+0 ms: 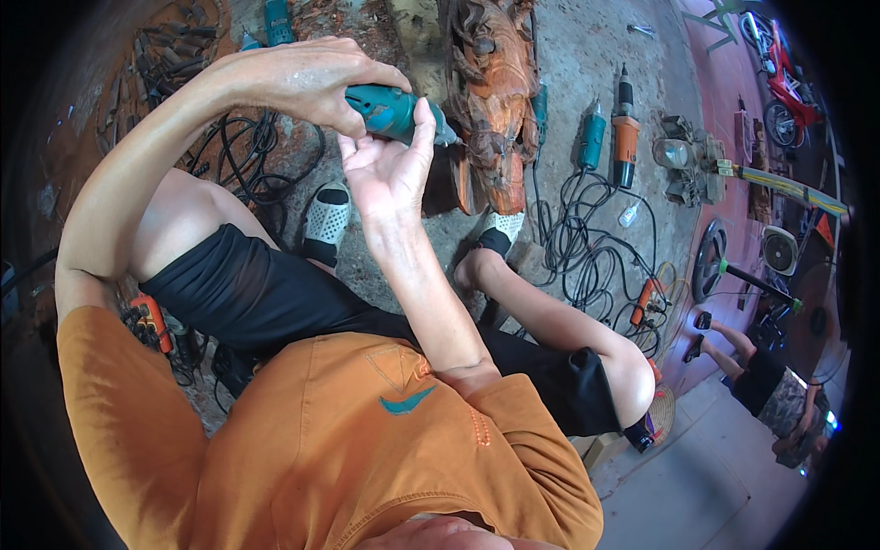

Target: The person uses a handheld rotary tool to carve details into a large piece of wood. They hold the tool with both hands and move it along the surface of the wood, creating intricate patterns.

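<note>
A teal die grinder (390,112) lies across between my two hands, its metal nose pointing right toward a carved reddish-brown wooden piece (495,101). My left hand (316,81) is wrapped round the grinder's rear end from the left. Palm up, my right hand (392,165) holds the front part from below, its thumb pressed along the near side; its other fingers are partly hidden. The nose sits beside the carving's edge; whether it touches cannot be made out. Knotted relief covers the carving, whose narrow end points down toward my right shoe (500,234).
Right of the carving lie another teal grinder (592,137), an orange and black one (625,142) and tangled black cables (582,238). Cutting bits (174,50) pile at upper left. A power strip (646,301) rests near my right knee. Another person (779,394) is at far right.
</note>
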{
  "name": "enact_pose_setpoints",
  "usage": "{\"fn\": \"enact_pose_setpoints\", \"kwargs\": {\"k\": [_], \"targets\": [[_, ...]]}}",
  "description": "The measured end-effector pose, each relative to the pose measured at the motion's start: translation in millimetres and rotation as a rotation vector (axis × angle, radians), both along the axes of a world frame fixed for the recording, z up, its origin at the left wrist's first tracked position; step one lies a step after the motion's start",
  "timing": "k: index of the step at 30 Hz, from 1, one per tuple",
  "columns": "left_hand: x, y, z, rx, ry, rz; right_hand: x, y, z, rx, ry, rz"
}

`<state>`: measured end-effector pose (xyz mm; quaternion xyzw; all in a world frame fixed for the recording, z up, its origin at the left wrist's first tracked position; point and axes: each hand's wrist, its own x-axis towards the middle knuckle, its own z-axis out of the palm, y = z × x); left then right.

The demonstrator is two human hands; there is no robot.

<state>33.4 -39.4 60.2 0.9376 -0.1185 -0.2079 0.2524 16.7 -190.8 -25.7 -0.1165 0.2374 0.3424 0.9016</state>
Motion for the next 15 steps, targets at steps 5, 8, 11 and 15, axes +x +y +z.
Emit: {"fn": "enact_pose_setpoints", "kwargs": {"k": [5,8,11,15], "targets": [[0.7,-0.8,-3.2,-0.001,-0.015,-0.026,-1.5,-1.7,-0.4,-0.012,0.007,-0.007],[2.3,-0.9,-6.6,-0.022,-0.037,-0.056,-1.3,-3.3,-1.0,-0.010,-0.002,-0.016],[3.1,-1.0,-9.3,-0.035,-0.030,-0.058,-1.6,-5.0,-3.4,-0.014,0.001,-0.004],[3.4,-4.0,-8.5,-0.061,-0.035,-0.082,-3.6,-8.2,-2.9,-0.009,0.013,-0.004]]}}
